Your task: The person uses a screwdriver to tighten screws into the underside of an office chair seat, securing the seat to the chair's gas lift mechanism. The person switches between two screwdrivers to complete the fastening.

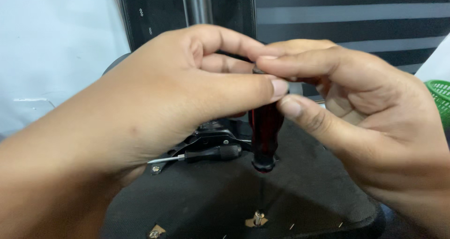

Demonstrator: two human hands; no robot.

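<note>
Above the black chair underside, both hands' fingers pinch the upright red screwdriver.

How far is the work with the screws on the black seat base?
One silver screw at the front edge already sits in the black fabric seat base. Both hands, left and right, hold the dark red screwdriver upright on the next screw. How tight either is, I cannot tell.

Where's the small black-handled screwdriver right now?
The small black-handled screwdriver lies on the black fabric surface just left of centre, under the left hand, beside the upright red-handled screwdriver.
</note>
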